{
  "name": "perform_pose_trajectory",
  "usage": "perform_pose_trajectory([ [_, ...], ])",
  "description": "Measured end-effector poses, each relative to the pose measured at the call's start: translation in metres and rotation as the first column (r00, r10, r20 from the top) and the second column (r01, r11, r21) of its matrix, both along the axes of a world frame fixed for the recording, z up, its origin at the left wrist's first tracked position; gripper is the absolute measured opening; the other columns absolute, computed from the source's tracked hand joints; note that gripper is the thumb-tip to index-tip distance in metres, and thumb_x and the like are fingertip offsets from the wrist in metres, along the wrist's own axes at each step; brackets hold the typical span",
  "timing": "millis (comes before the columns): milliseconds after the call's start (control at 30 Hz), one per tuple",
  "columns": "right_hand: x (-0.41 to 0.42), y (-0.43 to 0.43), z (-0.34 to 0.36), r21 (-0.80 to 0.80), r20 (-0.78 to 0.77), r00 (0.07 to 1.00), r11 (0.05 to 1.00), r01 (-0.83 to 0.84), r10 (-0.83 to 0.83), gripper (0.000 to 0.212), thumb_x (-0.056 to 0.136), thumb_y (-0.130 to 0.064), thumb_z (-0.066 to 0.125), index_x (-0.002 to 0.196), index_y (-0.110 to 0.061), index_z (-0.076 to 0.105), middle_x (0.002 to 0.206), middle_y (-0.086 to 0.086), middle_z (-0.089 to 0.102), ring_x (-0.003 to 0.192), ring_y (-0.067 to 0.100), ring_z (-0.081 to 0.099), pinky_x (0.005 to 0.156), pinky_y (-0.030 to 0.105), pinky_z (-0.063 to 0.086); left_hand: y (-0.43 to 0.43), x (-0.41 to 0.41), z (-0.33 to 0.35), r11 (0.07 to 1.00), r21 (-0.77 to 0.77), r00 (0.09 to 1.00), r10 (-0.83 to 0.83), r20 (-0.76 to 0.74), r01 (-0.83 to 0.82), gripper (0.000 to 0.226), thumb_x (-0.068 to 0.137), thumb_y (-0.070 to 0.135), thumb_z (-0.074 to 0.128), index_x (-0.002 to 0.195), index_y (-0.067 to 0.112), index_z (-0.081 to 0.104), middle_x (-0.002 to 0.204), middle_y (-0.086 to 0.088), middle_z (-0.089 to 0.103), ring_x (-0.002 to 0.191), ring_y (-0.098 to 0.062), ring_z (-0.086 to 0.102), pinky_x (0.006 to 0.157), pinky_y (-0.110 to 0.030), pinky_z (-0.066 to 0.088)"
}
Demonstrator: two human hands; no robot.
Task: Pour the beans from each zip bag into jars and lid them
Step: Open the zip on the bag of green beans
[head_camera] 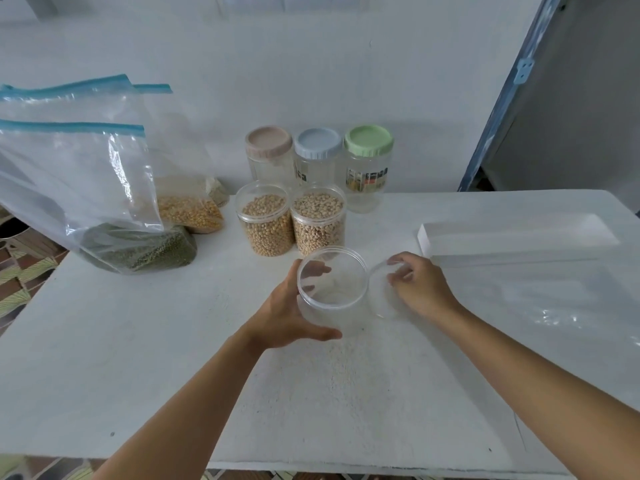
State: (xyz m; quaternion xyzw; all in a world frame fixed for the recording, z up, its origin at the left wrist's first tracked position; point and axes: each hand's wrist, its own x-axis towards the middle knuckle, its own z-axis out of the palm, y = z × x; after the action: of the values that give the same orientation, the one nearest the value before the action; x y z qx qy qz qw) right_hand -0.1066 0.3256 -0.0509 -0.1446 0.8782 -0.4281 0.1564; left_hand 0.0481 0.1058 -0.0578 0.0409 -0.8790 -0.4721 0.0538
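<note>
Left hand (pixel 287 317) grips the empty jar (pixel 336 289) mid tabletop (pixel 138 358). Right hand (pixel 422 289) holds a clear lid (pixel 381 303), hard to see.

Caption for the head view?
Left hand grips an empty clear jar; right hand holds a clear lid, two filled jars behind.

An empty jar (pixel 332 289) sits in the middle of the table (pixel 138 341). A lid (pixel 381 299) is just beside it at 3 o'clock. 2 full jars (pixel 268 223) stand side by side near it at 12 o'clock, and 3 tall jars (pixel 317 157) stand in a row behind those. The zip bags (pixel 104 202) sit at 10 o'clock. A long tray (pixel 519 237) lies at 2 o'clock.
</note>
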Motion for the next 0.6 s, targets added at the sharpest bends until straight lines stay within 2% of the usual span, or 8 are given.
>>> perform_pose_trajectory([
  [33,-0.001,0.0,-0.005,0.097,-0.13,0.989,0.994,-0.055,0.068,0.026,0.095,-0.011,0.063,0.121,-0.013,0.066,0.091,0.003,0.063,0.078,0.014,0.061,0.068,0.018,0.045,0.0,0.0,0.001,1.0,0.012,1.0,0.002,0.005,-0.002,0.103,0.058,0.037,0.099,0.143,0.018,0.044,0.139,0.013,0.052,0.137,-0.02,0.048,0.112,-0.043,0.047],
  [133,-0.002,-0.002,-0.017,0.314,-0.336,0.896,0.931,-0.184,0.29,0.033,0.097,-0.02,0.061,0.129,-0.01,0.061,0.11,0.009,0.057,0.104,0.026,0.054,0.084,0.036,0.047,0.001,0.001,0.002,0.997,0.081,0.999,-0.001,0.041,-0.002,0.103,0.059,0.038,0.098,0.144,0.024,0.042,0.141,0.01,0.053,0.137,-0.021,0.048,0.112,-0.043,0.047],
  [200,0.002,-0.004,-0.02,0.439,-0.4,0.825,0.873,-0.211,0.4,0.034,0.097,-0.022,0.059,0.13,-0.012,0.061,0.121,0.011,0.054,0.115,0.032,0.05,0.085,0.041,0.046,0.003,0.002,0.004,0.995,0.098,0.998,-0.009,0.067,0.002,0.105,0.059,0.042,0.096,0.146,0.029,0.038,0.144,0.012,0.052,0.138,-0.015,0.047,0.113,-0.038,0.046],
  [267,0.004,-0.006,-0.02,0.466,-0.408,0.807,0.857,-0.218,0.427,0.034,0.098,-0.019,0.057,0.131,-0.015,0.061,0.125,0.009,0.055,0.118,0.032,0.051,0.083,0.04,0.042,0.004,0.002,0.007,0.995,0.1,0.994,-0.017,0.109,0.006,0.113,0.058,0.047,0.095,0.15,0.034,0.03,0.146,0.013,0.049,0.138,-0.006,0.045,0.114,-0.032,0.044],
  [333,0.003,-0.008,-0.016,0.391,-0.41,0.835,0.897,-0.204,0.368,0.032,0.098,-0.014,0.055,0.129,-0.016,0.062,0.125,0.008,0.056,0.119,0.03,0.052,0.087,0.041,0.044,0.004,0.003,0.012,0.995,0.1,0.986,-0.025,0.165,0.009,0.124,0.057,0.048,0.096,0.153,0.036,0.019,0.149,0.013,0.046,0.138,0.003,0.042,0.116,-0.026,0.04],
  [433,0.005,-0.016,0.013,-0.009,-0.375,0.913,0.984,-0.179,0.162,0.017,0.099,-0.009,0.056,0.109,-0.014,0.068,0.113,0.002,0.066,0.109,0.017,0.061,0.084,0.023,0.045,-0.005,0.012,0.023,0.993,0.116,0.975,-0.055,0.214,0.031,0.125,0.064,0.03,0.099,0.151,0.044,0.01,0.149,0.016,0.042,0.137,0.013,0.038,0.113,-0.015,0.036],
  [533,0.016,-0.033,0.06,-0.263,-0.374,0.919,0.937,-0.231,0.121,0.014,0.1,-0.012,0.058,0.092,-0.018,0.067,0.096,-0.007,0.07,0.095,0.0,0.062,0.075,0.01,0.041,-0.021,0.031,0.043,0.991,0.135,0.977,-0.015,0.211,-0.013,0.109,0.072,0.018,0.094,0.15,0.046,0.024,0.15,0.013,0.045,0.14,0.001,0.042,0.118,-0.026,0.038],
  [600,0.027,-0.048,0.091,-0.329,-0.436,0.883,0.882,-0.337,0.175,0.014,0.1,-0.012,0.06,0.089,-0.014,0.068,0.09,-0.006,0.072,0.09,0.001,0.063,0.072,0.007,0.042,-0.03,0.045,0.065,0.985,0.131,0.984,0.094,0.15,-0.114,0.077,0.081,0.012,0.087,0.139,0.043,0.047,0.136,0.008,0.059,0.128,-0.008,0.058,0.109,-0.035,0.049],
])
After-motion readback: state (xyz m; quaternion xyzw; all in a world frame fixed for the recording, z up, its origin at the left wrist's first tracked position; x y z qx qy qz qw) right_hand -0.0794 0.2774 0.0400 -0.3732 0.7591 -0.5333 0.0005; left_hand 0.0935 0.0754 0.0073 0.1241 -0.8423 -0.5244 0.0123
